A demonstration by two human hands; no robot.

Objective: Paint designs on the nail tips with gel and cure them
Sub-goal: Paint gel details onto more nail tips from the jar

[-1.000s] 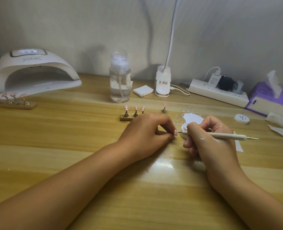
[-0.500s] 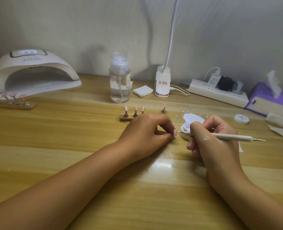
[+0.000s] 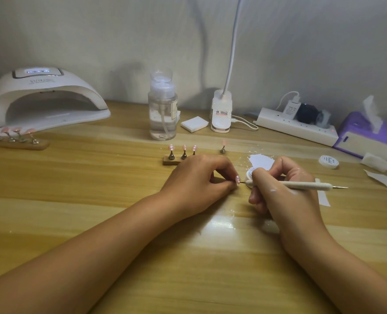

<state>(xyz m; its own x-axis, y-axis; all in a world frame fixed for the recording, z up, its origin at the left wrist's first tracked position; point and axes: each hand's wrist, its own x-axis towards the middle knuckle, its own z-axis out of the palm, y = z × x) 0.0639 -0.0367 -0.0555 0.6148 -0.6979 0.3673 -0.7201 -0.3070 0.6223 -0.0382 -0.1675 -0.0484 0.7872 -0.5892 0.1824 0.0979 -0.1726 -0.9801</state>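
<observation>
A pink nail tip point(image 3: 237, 179) is getting its gel design at mid-table point(image 3: 97, 177). The left hand point(image 3: 199, 181) is pinching it in curled fingers, while the right hand point(image 3: 283, 191) is gripping a pen point(image 3: 301, 185) and touching its point to the tip. A gel pot point(image 3: 249, 173) is sitting just behind. Three tips point(image 3: 184, 148) are waiting on a stand point(image 3: 172, 160) just beyond the left hand, with a lone tip point(image 3: 223, 148) to their right; their designs are too small to tell. Five more are standing on a rack point(image 3: 15, 143) at far left, in front of the lamp point(image 3: 45, 98). Painting appears to be partway through, with curing of this tip yet to come.
</observation>
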